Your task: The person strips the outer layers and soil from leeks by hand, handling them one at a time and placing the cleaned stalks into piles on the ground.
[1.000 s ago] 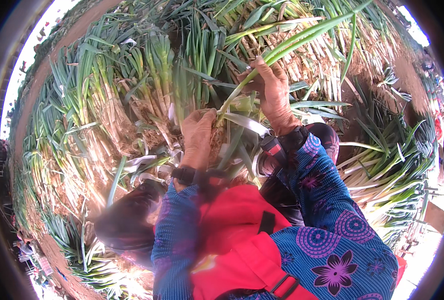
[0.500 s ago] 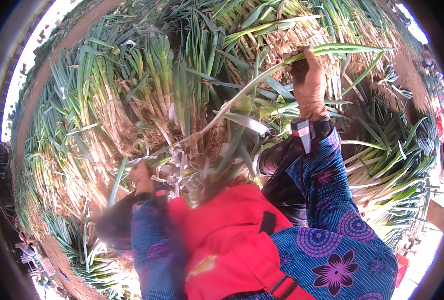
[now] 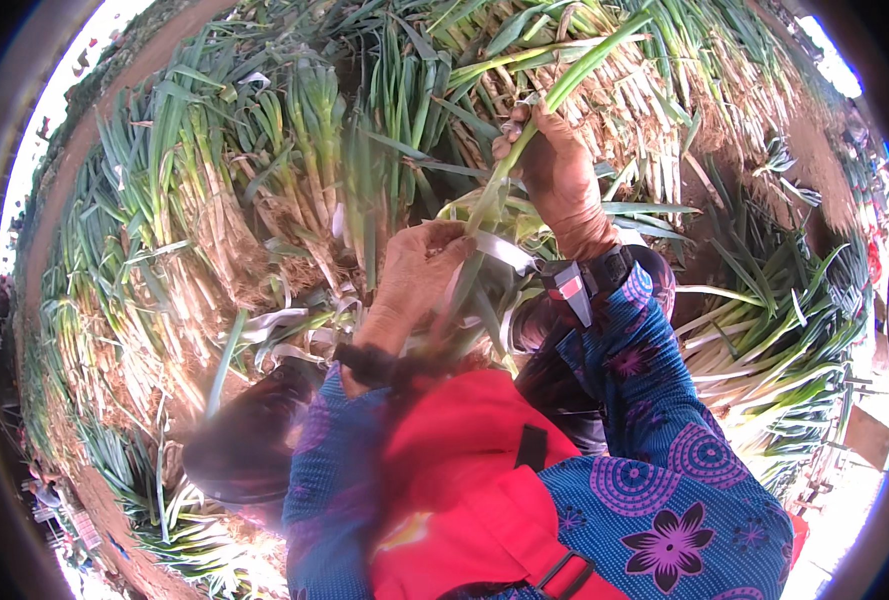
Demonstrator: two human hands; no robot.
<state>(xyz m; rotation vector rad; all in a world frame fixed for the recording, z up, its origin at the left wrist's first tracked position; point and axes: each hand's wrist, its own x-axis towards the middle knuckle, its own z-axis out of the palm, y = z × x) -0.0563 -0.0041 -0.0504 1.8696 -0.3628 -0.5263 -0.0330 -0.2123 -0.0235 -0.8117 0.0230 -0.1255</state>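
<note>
My right hand (image 3: pixel 564 180) is closed around the leafy part of a long green onion (image 3: pixel 592 65). Its green leaves rise past my fingers toward the upper right, and the stalk slants down to the lower left. Lower on that stalk, the fingers of my left hand (image 3: pixel 416 275) are pinched together; exactly which layer they grip is hard to see. The stalk's lower end is blurred above my red apron (image 3: pixel 464 430). Pale strips of peeled leaf (image 3: pixel 504 252) lie below my hands.
Rooted green onions (image 3: pixel 209 220) stand in dense bundles ahead and to the left. A pile of cleaner, white-stemmed green onions (image 3: pixel 764 340) lies at the right, another (image 3: pixel 214 545) at lower left. Bare soil (image 3: pixel 819 165) shows at the far right.
My left hand has moved up and right from the peelings to the stalk. My right hand has come slightly left and down, and the green onion now stands steeper.
</note>
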